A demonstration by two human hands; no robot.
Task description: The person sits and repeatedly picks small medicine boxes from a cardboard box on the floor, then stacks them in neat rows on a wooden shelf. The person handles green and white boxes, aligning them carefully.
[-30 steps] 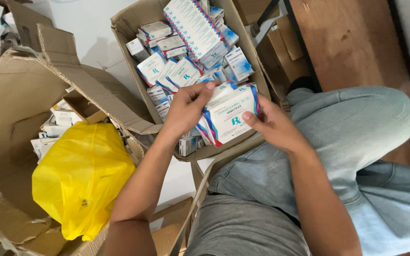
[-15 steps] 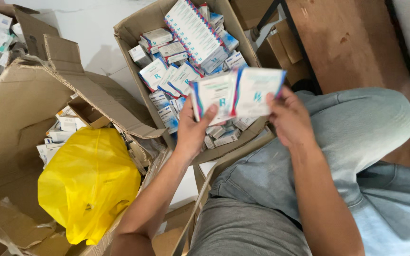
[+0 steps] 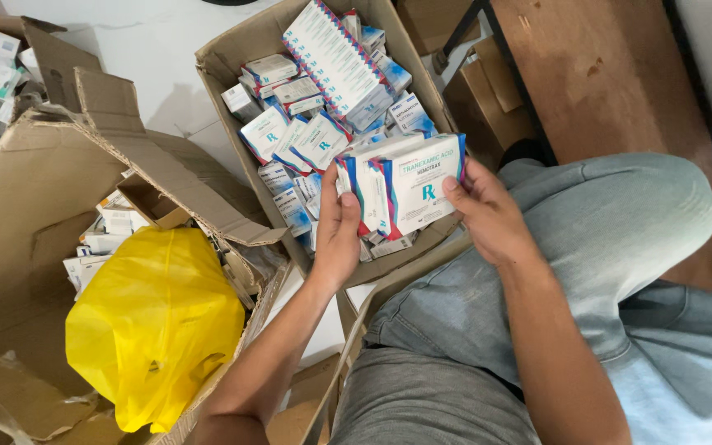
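Both hands hold a small stack of white medicine boxes (image 3: 409,185) with blue and red edges, raised just above the near edge of an open cardboard carton (image 3: 232,58). My left hand (image 3: 338,227) clasps the stack's left end from below. My right hand (image 3: 488,213) grips its right side, thumb on the front face. The carton beneath is filled with several similar white and blue boxes, and a long flat pack (image 3: 335,58) lies across the top.
A large torn cardboard box (image 3: 26,214) on the left holds a yellow plastic bag (image 3: 154,325) and more small boxes. My jeans-clad legs (image 3: 603,247) fill the lower right. A brown wooden surface (image 3: 603,74) and dark frame stand at the upper right.
The stack rose out of the carton, spread between both hands, then closed together again into one bundle. The view shifted slightly.
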